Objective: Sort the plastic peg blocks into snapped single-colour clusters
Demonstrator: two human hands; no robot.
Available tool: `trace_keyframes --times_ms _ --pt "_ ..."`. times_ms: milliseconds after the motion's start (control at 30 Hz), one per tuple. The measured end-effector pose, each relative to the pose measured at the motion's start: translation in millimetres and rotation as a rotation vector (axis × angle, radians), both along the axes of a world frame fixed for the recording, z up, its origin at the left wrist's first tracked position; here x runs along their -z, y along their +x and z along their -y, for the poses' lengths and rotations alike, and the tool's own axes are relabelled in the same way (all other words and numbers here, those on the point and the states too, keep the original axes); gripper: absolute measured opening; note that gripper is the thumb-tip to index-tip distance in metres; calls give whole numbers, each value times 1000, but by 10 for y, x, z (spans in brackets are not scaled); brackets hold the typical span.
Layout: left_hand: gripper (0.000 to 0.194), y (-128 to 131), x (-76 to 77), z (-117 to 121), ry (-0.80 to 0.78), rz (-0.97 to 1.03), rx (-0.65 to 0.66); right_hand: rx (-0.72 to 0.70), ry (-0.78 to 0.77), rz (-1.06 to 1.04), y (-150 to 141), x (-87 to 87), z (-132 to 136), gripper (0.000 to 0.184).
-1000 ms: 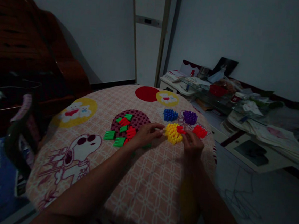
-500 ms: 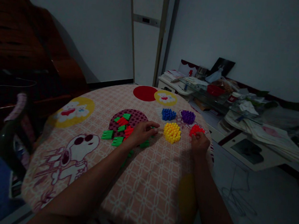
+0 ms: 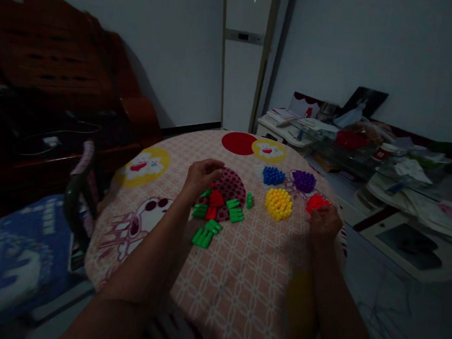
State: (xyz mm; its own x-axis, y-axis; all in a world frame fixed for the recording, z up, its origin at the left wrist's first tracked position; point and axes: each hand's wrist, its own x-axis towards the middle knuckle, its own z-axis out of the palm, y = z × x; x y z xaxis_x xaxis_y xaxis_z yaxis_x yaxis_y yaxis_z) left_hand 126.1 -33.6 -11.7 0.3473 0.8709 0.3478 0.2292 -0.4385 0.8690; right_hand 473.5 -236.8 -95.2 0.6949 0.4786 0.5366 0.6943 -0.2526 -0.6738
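My left hand (image 3: 200, 177) hovers over a mixed heap of green and red plastic blocks (image 3: 216, 209) on a round table (image 3: 240, 276), fingers curled down at the heap's far left edge; whether it grips a block is hidden. My right hand (image 3: 324, 224) rests at the table's right side, fingers closed against the near edge of a red block cluster (image 3: 316, 202). Sorted clusters lie between: yellow (image 3: 279, 203), blue (image 3: 273, 176) and purple (image 3: 303, 180). One green block (image 3: 249, 200) stands alone beside the heap.
The table wears a pink checked cloth with cartoon dog prints. A low table (image 3: 373, 156) cluttered with papers and boxes stands at the right. A dark wooden sofa (image 3: 51, 85) fills the left, with a blue cushion (image 3: 8, 256) below it. The room is dim.
My left hand moved left from beside the yellow cluster to the far side of the green and red heap. My right hand shifted from the yellow cluster to the red cluster. The camera view panned left.
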Motion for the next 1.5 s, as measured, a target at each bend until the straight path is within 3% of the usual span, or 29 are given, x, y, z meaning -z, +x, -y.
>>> trace_keyframes --times_ms 133,267,467,567,667,767,867,1067,1200,1300,1367,1500 --pt "29 -325 31 -217 56 -199 -218 107 34 -9 -43 -50 -13 26" --pt "17 -420 134 -274 74 -476 -234 171 53 23 -132 -122 -3 26" --pt "18 -284 298 -206 139 -758 -240 185 79 56 -225 -154 1 23" --pt "17 -259 300 -200 108 -685 -247 168 109 109 -261 -155 2 25" --pt "10 -256 224 -206 -46 -424 -191 115 147 201 -296 -136 -9 29" --pt "15 -187 103 -147 -287 -52 -21 40 175 320 -392 -118 -42 33" --pt "26 6 -1 39 -403 163 155 -79 163 461 -595 -132 -85 34" --pt "18 514 -14 587 -502 121 386 -436 93 638 -1010 -157 -141 30" --pt "16 688 36 782 -582 105 418 -540 24 636 -1098 -127 -130 30" --pt "20 718 44 821 -621 121 439 -541 55 620 -1069 -152 -131 30" --pt "24 710 47 815 -629 152 456 -468 112 570 -972 -202 -130 31" --pt "30 663 79 744 -611 224 437 -124 235 278 -571 -297 -9 38"
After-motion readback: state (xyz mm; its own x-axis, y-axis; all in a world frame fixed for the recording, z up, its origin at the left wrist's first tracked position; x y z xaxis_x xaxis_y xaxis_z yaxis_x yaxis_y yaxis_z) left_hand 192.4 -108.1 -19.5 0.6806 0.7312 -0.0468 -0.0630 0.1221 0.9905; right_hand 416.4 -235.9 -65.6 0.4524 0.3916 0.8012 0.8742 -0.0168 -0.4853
